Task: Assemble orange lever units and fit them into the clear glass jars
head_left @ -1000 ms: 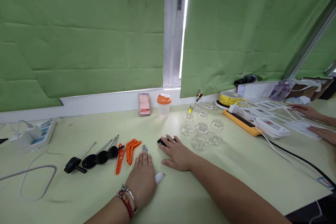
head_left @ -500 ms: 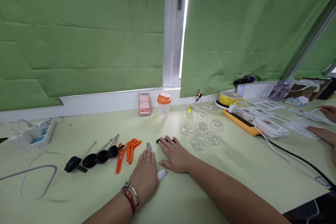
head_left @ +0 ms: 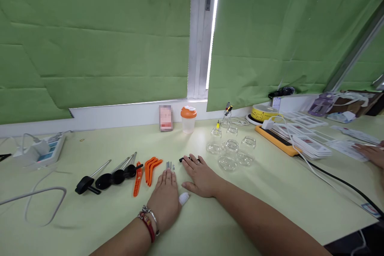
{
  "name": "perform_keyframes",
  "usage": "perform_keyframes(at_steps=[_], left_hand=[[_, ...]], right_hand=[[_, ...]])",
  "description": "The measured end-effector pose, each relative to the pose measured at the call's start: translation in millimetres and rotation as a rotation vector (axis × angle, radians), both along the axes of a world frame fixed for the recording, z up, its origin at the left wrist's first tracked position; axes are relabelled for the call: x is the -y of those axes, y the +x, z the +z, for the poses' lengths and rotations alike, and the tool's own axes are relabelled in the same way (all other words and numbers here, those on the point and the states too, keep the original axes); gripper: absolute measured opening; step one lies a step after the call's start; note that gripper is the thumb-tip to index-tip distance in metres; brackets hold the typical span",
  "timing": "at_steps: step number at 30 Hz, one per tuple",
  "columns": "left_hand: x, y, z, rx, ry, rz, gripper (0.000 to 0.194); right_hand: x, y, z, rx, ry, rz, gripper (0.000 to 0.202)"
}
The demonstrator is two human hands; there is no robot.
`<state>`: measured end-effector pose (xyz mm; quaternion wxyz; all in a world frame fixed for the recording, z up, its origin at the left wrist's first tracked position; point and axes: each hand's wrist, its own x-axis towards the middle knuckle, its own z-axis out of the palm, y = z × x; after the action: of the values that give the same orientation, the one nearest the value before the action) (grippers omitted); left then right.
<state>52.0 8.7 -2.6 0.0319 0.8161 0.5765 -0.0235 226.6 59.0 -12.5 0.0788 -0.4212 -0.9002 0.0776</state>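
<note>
My left hand (head_left: 166, 194) lies flat with fingers stretched out, its fingertips over several small metal pins (head_left: 169, 165) whose far ends show. A white wrap covers its thumb. Close by on the right, my right hand (head_left: 201, 177) is spread flat over a small black piece (head_left: 181, 160), mostly hidden under the fingers. Left of my hands lie several orange angled brackets (head_left: 152, 165) and a straight slotted orange piece (head_left: 137, 180). Farther left are black knob-like parts with metal rods (head_left: 119, 177), and another such part (head_left: 85, 185) lies apart from them.
Several clear glass jars (head_left: 228, 161) stand right of my hands. Behind are an orange-lidded cup (head_left: 188, 120) and an upright card box (head_left: 166, 118). A power strip (head_left: 55, 152) with cables sits left. At right are an orange-edged stack (head_left: 277, 141) and another person's hand (head_left: 369, 154).
The view has shifted slightly. My left hand has slid a little left, and more of the metal pins shows. My right hand stays spread. The other person's hands at right have moved.
</note>
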Motion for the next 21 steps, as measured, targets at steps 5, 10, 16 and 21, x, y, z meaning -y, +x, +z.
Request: perform_keyframes(at_steps=[5, 10, 16, 21], left_hand=[[0, 0, 2.0, 0.006, 0.007, -0.009, 0.074], [0, -1, -1.3, -0.009, 0.046, -0.025, 0.072], [-2, -8, 0.4, -0.005, 0.187, -0.003, 0.073], [-20, -48, 30.2, -0.065, 0.392, 0.093, 0.060]], right_hand=[[0, 0, -0.4, 0.007, 0.012, 0.000, 0.080], [0, -1, -0.9, 0.017, 0.021, -0.006, 0.080], [2, -1, -0.4, 0.012, 0.044, -0.017, 0.080], [4, 0, 1.9, 0.007, 0.057, -0.012, 0.079]])
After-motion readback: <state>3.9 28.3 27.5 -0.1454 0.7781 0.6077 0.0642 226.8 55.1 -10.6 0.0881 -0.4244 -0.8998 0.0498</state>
